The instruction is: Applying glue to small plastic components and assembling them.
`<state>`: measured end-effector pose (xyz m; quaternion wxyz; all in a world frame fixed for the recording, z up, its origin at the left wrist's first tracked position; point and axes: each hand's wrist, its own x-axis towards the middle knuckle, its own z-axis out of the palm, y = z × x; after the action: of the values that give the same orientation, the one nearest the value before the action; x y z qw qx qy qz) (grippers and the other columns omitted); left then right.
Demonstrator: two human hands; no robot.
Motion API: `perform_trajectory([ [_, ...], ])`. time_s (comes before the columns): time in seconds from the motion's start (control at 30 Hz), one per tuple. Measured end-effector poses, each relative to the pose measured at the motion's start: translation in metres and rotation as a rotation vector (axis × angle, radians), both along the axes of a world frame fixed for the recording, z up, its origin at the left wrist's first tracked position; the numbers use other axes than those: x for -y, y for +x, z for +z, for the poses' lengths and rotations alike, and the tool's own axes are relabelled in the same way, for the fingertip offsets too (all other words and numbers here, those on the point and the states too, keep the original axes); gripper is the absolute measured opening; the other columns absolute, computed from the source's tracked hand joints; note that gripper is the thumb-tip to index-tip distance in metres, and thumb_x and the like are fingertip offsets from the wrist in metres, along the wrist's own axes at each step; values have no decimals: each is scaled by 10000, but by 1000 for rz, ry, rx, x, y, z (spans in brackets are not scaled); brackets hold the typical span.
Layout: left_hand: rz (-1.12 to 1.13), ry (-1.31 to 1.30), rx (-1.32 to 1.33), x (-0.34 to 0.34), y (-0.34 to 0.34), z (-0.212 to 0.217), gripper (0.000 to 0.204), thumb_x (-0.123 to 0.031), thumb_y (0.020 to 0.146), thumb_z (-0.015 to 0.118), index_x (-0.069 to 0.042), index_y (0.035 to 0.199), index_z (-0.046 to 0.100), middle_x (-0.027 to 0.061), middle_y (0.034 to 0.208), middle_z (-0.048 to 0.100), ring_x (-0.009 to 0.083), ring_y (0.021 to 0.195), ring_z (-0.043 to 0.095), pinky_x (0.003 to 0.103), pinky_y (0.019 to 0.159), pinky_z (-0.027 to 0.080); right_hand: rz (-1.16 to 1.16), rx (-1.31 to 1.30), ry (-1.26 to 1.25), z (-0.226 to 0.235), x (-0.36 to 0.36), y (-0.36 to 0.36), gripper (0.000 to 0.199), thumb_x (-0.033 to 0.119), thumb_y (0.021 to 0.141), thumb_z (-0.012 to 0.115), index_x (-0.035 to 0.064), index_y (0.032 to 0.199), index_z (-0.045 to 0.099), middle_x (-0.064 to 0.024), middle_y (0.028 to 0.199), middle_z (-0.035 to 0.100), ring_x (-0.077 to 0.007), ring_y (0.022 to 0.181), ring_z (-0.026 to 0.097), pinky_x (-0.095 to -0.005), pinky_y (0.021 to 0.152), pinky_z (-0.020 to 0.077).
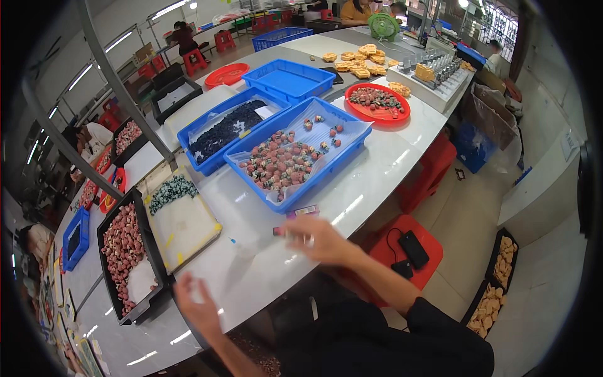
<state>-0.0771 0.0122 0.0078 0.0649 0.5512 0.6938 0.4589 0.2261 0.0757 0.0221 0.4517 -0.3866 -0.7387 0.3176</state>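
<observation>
the right hand (pixel 320 240) is pinching a small dark piece (pixel 280 232) between closed fingers near the desk's (pixel 377 182) front edge, while the left hand (pixel 196 305), fingers loosely apart, is hovering empty beside the black tray (pixel 108 276).

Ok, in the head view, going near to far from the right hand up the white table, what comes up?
Right hand → blue tray of red-and-green pieces → red plate of pieces → loose tan pieces → green fan.
</observation>
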Motion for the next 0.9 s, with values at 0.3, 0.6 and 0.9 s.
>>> perform_trajectory([
  [0.3,393,-449,-584,-84,-230,-16,479,-250,774,655,-51,1189,523,226,1136,545,373,1116,493,431,898,431,-502,934,46,3,-159,74,253,246,830,547,77,975,668,-175,876,620,-347,835,606,-465,744,471],
  [0.6,-150,-348,-361,-105,-222,-29,469,-10,700,538,-28,1167,506,245,1055,584,397,998,552,424,850,448,-427,885,177,-8,-152,101,201,254,851,561,127,912,705,-154,1042,612,-345,995,554,-437,844,441],
  [0.9,-239,-557,44,-97,-214,-4,469,8,749,520,-33,1213,471,201,1008,591,290,805,614,357,727,492,-390,499,526,-9,-44,70,220,16,739,634,30,958,619,-157,1028,558,-347,999,518,-435,864,409],
])
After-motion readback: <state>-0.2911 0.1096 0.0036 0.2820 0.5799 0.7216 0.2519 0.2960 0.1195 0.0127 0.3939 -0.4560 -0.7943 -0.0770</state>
